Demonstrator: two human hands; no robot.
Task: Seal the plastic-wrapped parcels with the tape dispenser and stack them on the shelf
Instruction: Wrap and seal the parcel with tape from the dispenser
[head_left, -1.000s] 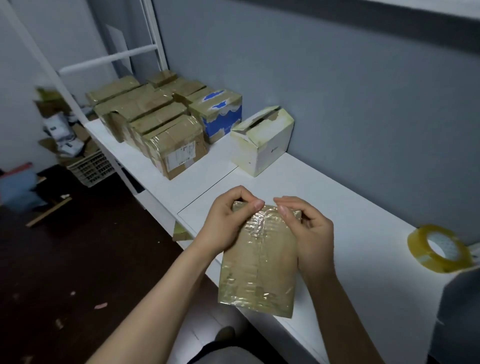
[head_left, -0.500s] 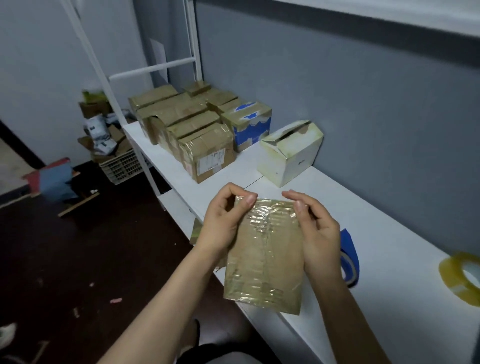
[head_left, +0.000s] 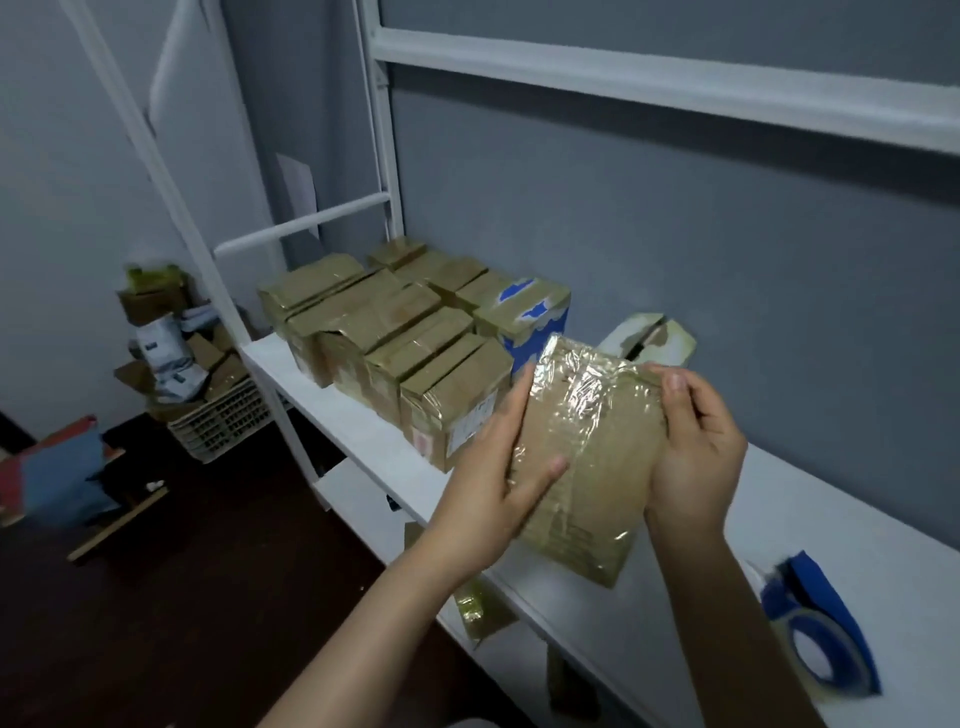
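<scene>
A flat brown parcel (head_left: 592, 457) wrapped in shiny clear plastic is held upright above the white shelf (head_left: 358, 431). My left hand (head_left: 493, 483) holds its left edge, thumb across the front. My right hand (head_left: 696, 447) grips its right edge near the top corner. Several wrapped brown parcels (head_left: 395, 343) stand packed in rows at the shelf's far left. The blue tape dispenser (head_left: 821, 634) lies on the shelf at the lower right, apart from both hands.
A blue-and-white box (head_left: 535, 322) and an open white carton (head_left: 654, 338) stand behind the held parcel against the grey wall. Another wrapped parcel (head_left: 483, 608) sits on the lower shelf. A basket of cardboard scraps (head_left: 213, 415) is on the dark floor at left.
The parcel has been lifted and carried left toward the row of parcels. My left hand slid from the top corner down the left edge. The view turned, hiding the yellow tape roll.
</scene>
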